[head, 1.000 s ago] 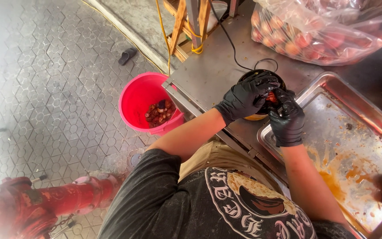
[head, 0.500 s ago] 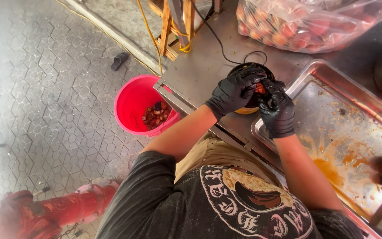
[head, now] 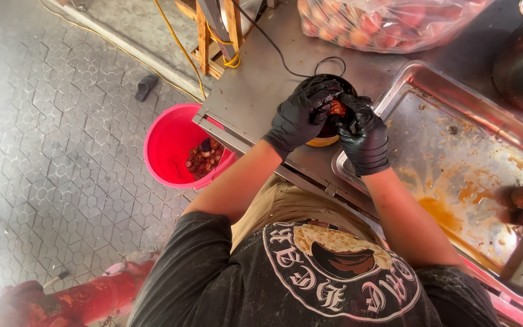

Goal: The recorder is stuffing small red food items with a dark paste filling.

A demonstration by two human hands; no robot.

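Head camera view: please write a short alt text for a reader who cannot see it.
Two black-gloved hands, left hand and right hand, hold a small reddish piece of food over a dark bowl on a metal counter. A stained metal tray lies right; a red bucket stands below left.

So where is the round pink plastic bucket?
The round pink plastic bucket stands on the grey paved ground on the person's left, just below the corner of the steel counter, beside the black-gloved left hand.

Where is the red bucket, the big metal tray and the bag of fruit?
red bucket (head: 167, 142): head view, bare inside wall.
metal tray (head: 455, 100): head view, upper rim.
bag of fruit (head: 388, 21): head view, clear plastic front.
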